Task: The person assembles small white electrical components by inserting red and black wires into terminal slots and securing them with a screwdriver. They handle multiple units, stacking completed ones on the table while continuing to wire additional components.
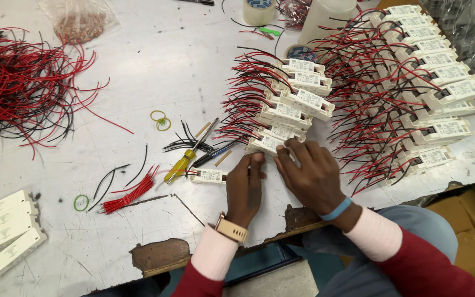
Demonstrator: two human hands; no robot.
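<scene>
My left hand (247,190) and my right hand (310,176) meet at the near end of a leaning stack of small white plastic modules (287,113) with red and black wires. Both hands' fingertips pinch the nearest module (266,144) of that stack. Another single white module (209,176) with short wires lies flat on the table just left of my left hand. A yellow-handled screwdriver (185,160) lies beside it, next to a bundle of cut red wires (130,195) and a few loose black wires (185,144).
A larger pile of wired white modules (430,82) fills the right side. A heap of loose red and black wires (17,88) lies far left. White plastic covers (6,231) sit at the near left. Tape rolls (258,10) and a plastic bag (78,19) stand at the back. The table's chipped front edge (160,256) is near me.
</scene>
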